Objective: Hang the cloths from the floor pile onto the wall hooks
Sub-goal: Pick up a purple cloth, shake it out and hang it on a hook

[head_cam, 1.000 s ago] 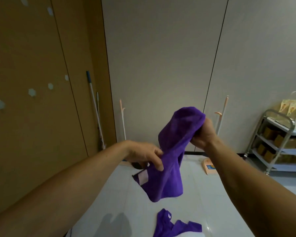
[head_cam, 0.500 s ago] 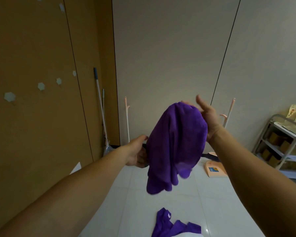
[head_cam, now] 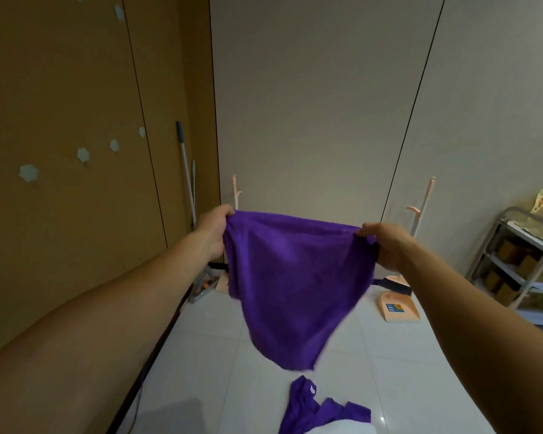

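Observation:
A purple cloth [head_cam: 292, 283] hangs spread out in front of me, held by its top edge. My left hand [head_cam: 213, 230] grips its left corner and my right hand [head_cam: 386, 245] grips its right corner. Its lower corner dangles above the floor pile [head_cam: 320, 411], where another purple cloth lies with a white one at the bottom edge of the view. Several pale hexagonal wall hooks [head_cam: 83, 155] run along the brown wall on my left, all bare.
A mop handle [head_cam: 185, 170] leans in the corner by the brown wall. A peach dustpan [head_cam: 397, 308] with its upright handle stands on the white tiled floor at the right. A metal shelf cart [head_cam: 521, 261] with boxes stands at far right.
The cloth was bunched over my right hand; now both hands have pulled apart and stretched it open by its top corners. The view has tilted slightly upward.

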The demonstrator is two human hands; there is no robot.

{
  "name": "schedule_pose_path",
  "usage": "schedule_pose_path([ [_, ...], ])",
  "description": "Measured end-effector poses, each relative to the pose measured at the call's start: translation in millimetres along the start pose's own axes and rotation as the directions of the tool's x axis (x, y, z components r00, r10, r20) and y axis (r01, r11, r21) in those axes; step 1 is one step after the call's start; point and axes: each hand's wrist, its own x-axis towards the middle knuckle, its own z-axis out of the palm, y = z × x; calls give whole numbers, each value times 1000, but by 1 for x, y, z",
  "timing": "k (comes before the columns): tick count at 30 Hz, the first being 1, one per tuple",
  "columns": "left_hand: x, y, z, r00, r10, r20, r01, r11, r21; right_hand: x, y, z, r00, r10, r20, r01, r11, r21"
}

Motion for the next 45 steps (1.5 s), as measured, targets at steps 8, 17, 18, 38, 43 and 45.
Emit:
schedule_pose_path([
  [8,-9,33,-5,991,126,-40,-129,988,-81,1,-26,1,980,-157,118,96,907,410],
  [17,-5,26,-33,978,99,-181,-86,993,83,14,8,-8,955,69,290,-120,979,163],
  [18,-6,28,-35,978,102,-180,-87,992,90,14,7,-6,961,23,277,-90,969,232],
  [38,-15,12,-71,943,200,-264,-134,959,249,12,28,3,990,-107,92,101,993,61],
  [43,-14,16,-75,933,229,-277,-154,951,269,14,21,9,978,-136,160,131,990,45],
  [45,-16,18,-78,929,236,-284,-161,951,266,16,20,11,974,-183,132,164,977,137],
])
